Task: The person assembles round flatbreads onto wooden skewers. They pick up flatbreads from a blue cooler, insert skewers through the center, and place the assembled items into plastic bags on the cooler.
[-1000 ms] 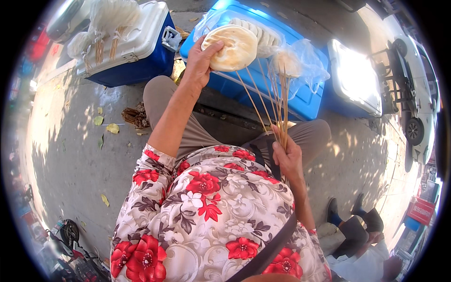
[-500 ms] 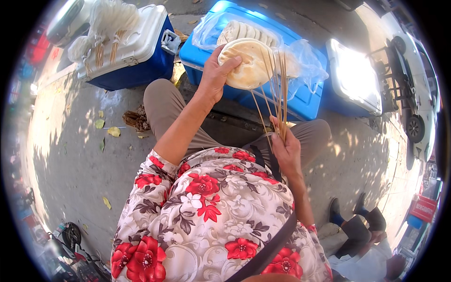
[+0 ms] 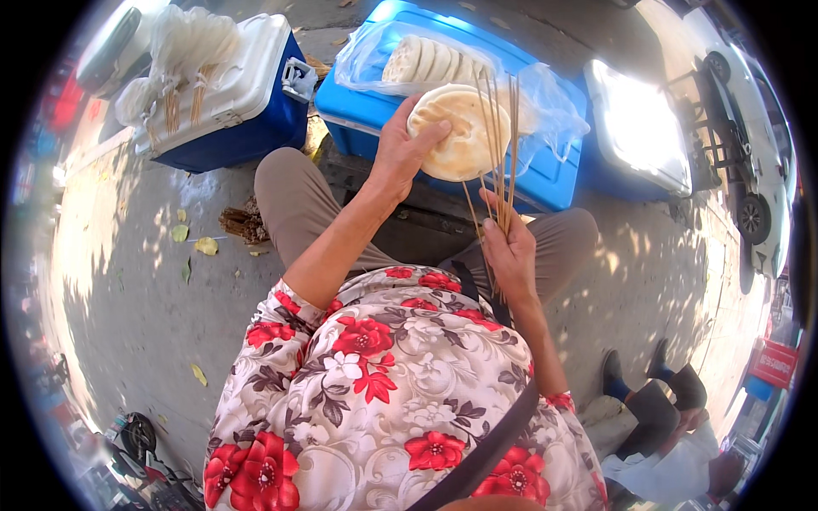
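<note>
My left hand [image 3: 407, 146] grips a round, pale flatbread [image 3: 460, 128] by its left side, thumb on top. In my right hand [image 3: 511, 243] is a bunch of thin wooden skewers [image 3: 509, 162], fanned upward. One skewer crosses at the bread's lower right edge; whether it has gone into the bread I cannot tell. Just beyond, a row of flatbreads [image 3: 430, 61] lies in a clear plastic bag [image 3: 362, 60] on a blue lidded box [image 3: 545, 175].
A blue cooler with a white lid [image 3: 247, 106] at the left carries bagged skewers [image 3: 198, 94]. Another white-lidded box [image 3: 635, 119] stands at the right. A bundle of sticks [image 3: 244, 223] lies on the ground by my left knee. Someone's legs [image 3: 652, 409] show at lower right.
The flatbread has moved slightly right and nearer to me, in my left hand. My right hand and the skewers have shifted slightly left, with the skewers closer together.
</note>
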`<state>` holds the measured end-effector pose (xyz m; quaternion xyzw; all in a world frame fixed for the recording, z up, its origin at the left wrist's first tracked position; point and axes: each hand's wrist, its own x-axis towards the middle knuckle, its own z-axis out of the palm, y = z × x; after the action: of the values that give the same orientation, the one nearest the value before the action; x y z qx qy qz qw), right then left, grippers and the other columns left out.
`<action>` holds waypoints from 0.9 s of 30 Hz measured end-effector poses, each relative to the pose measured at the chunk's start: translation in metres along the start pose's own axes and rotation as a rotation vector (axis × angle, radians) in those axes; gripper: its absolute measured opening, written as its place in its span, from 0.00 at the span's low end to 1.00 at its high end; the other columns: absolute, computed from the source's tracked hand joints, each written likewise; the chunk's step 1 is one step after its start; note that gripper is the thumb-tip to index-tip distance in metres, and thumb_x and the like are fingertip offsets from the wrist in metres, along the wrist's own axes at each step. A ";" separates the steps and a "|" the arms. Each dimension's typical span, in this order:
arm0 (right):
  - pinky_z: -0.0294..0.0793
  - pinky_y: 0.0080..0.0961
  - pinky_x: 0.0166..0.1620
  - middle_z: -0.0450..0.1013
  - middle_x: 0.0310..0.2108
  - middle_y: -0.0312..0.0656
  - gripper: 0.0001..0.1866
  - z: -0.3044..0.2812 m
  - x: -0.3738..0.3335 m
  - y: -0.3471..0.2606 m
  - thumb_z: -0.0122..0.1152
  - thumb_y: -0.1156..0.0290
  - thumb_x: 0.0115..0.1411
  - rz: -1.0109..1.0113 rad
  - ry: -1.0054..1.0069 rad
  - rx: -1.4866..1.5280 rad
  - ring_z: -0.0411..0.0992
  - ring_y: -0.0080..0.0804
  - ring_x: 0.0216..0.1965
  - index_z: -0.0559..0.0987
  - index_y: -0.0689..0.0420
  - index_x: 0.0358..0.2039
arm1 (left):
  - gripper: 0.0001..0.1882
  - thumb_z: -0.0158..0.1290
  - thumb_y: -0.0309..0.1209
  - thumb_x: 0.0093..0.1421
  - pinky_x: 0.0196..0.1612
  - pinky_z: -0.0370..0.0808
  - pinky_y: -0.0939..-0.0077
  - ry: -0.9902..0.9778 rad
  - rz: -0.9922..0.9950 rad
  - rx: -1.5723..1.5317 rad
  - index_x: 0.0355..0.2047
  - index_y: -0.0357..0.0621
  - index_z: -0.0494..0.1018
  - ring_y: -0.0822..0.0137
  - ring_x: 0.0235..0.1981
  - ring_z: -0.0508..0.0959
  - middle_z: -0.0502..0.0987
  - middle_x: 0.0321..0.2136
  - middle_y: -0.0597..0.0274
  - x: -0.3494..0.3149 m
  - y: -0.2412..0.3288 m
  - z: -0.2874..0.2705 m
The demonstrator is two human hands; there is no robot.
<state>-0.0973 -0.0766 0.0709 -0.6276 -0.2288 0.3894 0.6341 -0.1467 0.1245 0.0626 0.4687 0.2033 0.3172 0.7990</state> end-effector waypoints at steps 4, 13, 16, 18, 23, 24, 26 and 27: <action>0.51 0.11 0.21 0.59 0.20 0.25 0.20 0.003 0.005 0.000 0.48 0.72 0.64 -0.004 0.006 0.026 0.53 0.11 0.19 0.67 0.59 0.56 | 0.23 0.57 0.26 0.55 0.41 0.74 0.80 -0.015 -0.001 0.006 0.51 0.39 0.65 0.75 0.39 0.76 0.75 0.40 0.62 -0.001 -0.001 0.001; 0.52 0.12 0.21 0.58 0.19 0.25 0.18 0.000 0.010 0.004 0.48 0.71 0.64 0.000 -0.003 0.028 0.54 0.11 0.18 0.68 0.58 0.54 | 0.24 0.57 0.25 0.55 0.42 0.74 0.80 -0.031 -0.028 -0.011 0.51 0.39 0.65 0.74 0.41 0.75 0.75 0.41 0.62 0.000 -0.008 -0.001; 0.56 0.14 0.22 0.60 0.17 0.27 0.16 -0.007 0.011 0.007 0.48 0.69 0.64 -0.026 0.012 -0.093 0.57 0.13 0.19 0.70 0.59 0.52 | 0.24 0.58 0.25 0.55 0.41 0.74 0.80 0.018 -0.050 -0.039 0.51 0.39 0.64 0.74 0.41 0.75 0.74 0.41 0.62 0.001 -0.013 0.000; 0.59 0.15 0.23 0.62 0.16 0.29 0.15 -0.018 0.009 0.010 0.48 0.68 0.65 -0.080 0.042 -0.275 0.60 0.14 0.19 0.71 0.59 0.50 | 0.24 0.58 0.25 0.55 0.41 0.75 0.80 0.041 -0.067 -0.038 0.52 0.39 0.64 0.73 0.41 0.75 0.74 0.41 0.61 0.003 -0.016 -0.002; 0.64 0.18 0.26 0.66 0.17 0.32 0.16 -0.052 -0.009 0.028 0.49 0.67 0.65 -0.197 0.080 -0.600 0.64 0.18 0.21 0.72 0.58 0.51 | 0.24 0.57 0.25 0.55 0.41 0.76 0.78 0.039 -0.144 -0.034 0.52 0.39 0.63 0.72 0.41 0.76 0.74 0.41 0.61 0.005 -0.030 -0.009; 0.64 0.18 0.26 0.66 0.17 0.32 0.16 -0.052 -0.015 0.029 0.49 0.68 0.64 -0.119 0.028 -0.522 0.64 0.18 0.21 0.72 0.58 0.51 | 0.23 0.57 0.26 0.56 0.41 0.75 0.79 0.025 -0.138 -0.041 0.51 0.39 0.64 0.73 0.40 0.76 0.74 0.41 0.61 0.003 -0.036 -0.006; 0.64 0.19 0.25 0.66 0.16 0.32 0.15 -0.051 -0.031 0.026 0.50 0.69 0.64 0.039 -0.079 -0.369 0.63 0.17 0.20 0.72 0.59 0.50 | 0.23 0.57 0.26 0.56 0.41 0.74 0.79 0.015 -0.148 0.009 0.51 0.39 0.64 0.73 0.39 0.76 0.74 0.41 0.61 0.004 -0.051 0.000; 0.63 0.18 0.24 0.66 0.16 0.31 0.16 -0.053 -0.037 0.026 0.50 0.69 0.64 0.122 -0.074 -0.289 0.63 0.16 0.19 0.72 0.59 0.50 | 0.23 0.57 0.26 0.56 0.41 0.74 0.79 0.012 -0.154 0.030 0.51 0.39 0.65 0.74 0.39 0.75 0.74 0.41 0.62 0.003 -0.058 0.005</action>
<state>-0.0831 -0.1411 0.0474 -0.7101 -0.2669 0.4133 0.5036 -0.1233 0.1030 0.0139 0.4617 0.2480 0.2545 0.8127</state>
